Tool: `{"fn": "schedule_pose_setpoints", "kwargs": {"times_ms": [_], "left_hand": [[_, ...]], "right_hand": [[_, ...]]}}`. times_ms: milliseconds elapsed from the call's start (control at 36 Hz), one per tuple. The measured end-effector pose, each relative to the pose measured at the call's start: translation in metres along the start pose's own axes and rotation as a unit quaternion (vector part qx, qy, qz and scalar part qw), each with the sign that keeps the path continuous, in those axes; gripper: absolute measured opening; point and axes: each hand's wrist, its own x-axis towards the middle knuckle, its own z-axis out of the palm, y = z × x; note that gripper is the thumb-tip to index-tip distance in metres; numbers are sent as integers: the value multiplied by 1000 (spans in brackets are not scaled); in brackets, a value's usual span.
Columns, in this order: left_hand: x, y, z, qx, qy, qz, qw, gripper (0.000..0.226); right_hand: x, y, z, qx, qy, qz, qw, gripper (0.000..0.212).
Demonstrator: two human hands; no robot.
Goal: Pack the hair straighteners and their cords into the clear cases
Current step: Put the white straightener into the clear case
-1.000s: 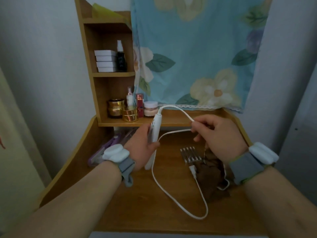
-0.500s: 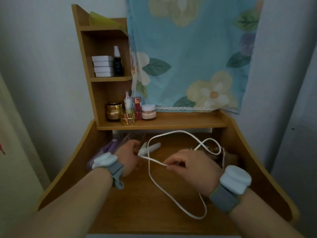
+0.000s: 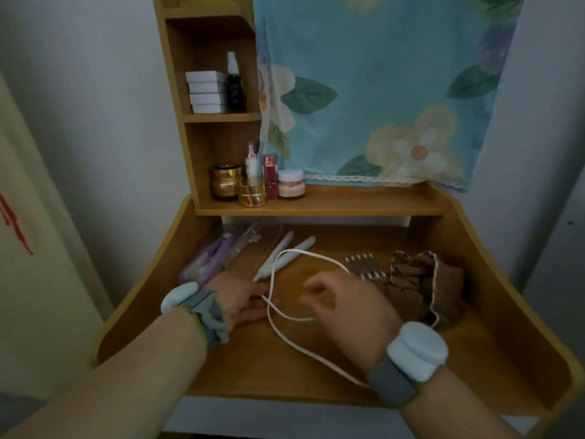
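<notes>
Fingers [image 3: 253,307] of left hand [image 3: 240,301] lie fairly straight on the table [image 3: 316,369], pressing a stretch of white cord [image 3: 294,343] near its crossing point; can't tell if they pinch it. Right hand [image 3: 345,307] is blurred, fingers curled over the cord loop approx. at table centre; looks like a pinch on the cord. White hair straightener [image 3: 285,255] lies flat w/ its two arms slightly spread, tips toward the shelf, base just beside left hand. Cord runs from its base, loops over it & back under the right wrist. Clear case [image 3: 250,240] w/ purple straightener [image 3: 212,258] sits at left rear. Comb [image 3: 364,264] & brown cloth [image 3: 421,283] at right.
</notes>
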Motion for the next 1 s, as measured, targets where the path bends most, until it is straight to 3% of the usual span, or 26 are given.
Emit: {"fn": "schedule_pose_setpoints", "kwargs": {"times_ms": [56, 111, 194, 278, 417, 528, 583, 639, 694, 750, 778, 833, 889, 972, 1000], "left_hand": [[-1, -1, -2, -5, -9, -4, 1000, 8], [-1, -1, -2, -5, -14, -5, 1000, 13], [-4, 1, -1, -4, -18, -1, 1000, 17], [-8, 4, 1, 5, -26, 7, 1000, 16], [-13, 5, 3, 21, -23, 14, 999, 19], [-17, 8, 1, 62, -11, 12, 998, 25], [-18, 10, 0, 89, -6, 22, 996, 26], [-19, 13, 2, 133, 10, 48, 990, 30], [-22, 17, 4, 258, 44, 100, 960, 33], [-29, 23, 9, 425, 75, 164, 887, 37], [-31, 25, 12, 470, 81, 184, 860, 43], [-33, 28, 17, 492, 74, 198, 845, 54], [-36, 30, 19, 464, 55, 200, 861, 65], [-36, 27, 20, 283, -29, 163, 945, 85], [-37, 24, 20, 217, -49, 137, 965, 82]], "right_hand": [[3, 9, -8, 30, 58, 44, 997, 22], [7, 19, -14, 15, 77, 91, 993, 33], [11, 34, -13, -89, 12, 142, 986, 46], [14, 37, -10, -92, -59, 139, 984, 27], [24, 40, -26, 106, 82, 162, 978, 21], [33, 38, -50, 343, 191, 211, 895, 24], [31, 33, -58, 392, 183, 212, 876, 23], [27, 26, -61, 399, 148, 192, 884, 21], [23, 20, -59, 418, 113, 169, 885, 18], [20, 13, -55, 436, 70, 159, 883, 16], [19, 11, -53, 439, 44, 157, 883, 15], [17, 5, -48, 444, -4, 154, 883, 14], [17, -1, -41, 453, -36, 151, 878, 15], [15, -10, -30, 422, -99, 116, 894, 12], [14, -13, -26, 392, -124, 94, 907, 12]]}}
